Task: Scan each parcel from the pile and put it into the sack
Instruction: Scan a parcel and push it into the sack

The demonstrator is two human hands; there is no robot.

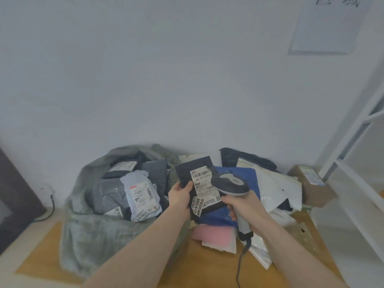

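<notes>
A pale wall (166, 80) fills the upper half of the view, with a white sheet of paper (326, 28) stuck at its upper right. Below it a wooden worktop (209, 265) runs to the wall; its near and left edges show bare wood. A white shelf frame (357, 146) closes off the right side.

On the left of the worktop a grey-green sack (87, 221) slumps open against the wall, already holding several grey and white labelled parcels. Just right of it lies the pile (270, 183) of flat parcels in white, blue, pink and black, with a brown cardboard box (311, 186) at its far right.

Between sack and pile, raised above the worktop, is a black parcel (187, 169), flat and tilted, with a white barcode label facing up and smaller stickers at its lower edge. The left hand (179, 197) grips its lower left edge, thumb on top. The right hand (243, 208) is wrapped round the handle of a grey corded scanner (230, 182), whose head sits just above the label.
</notes>
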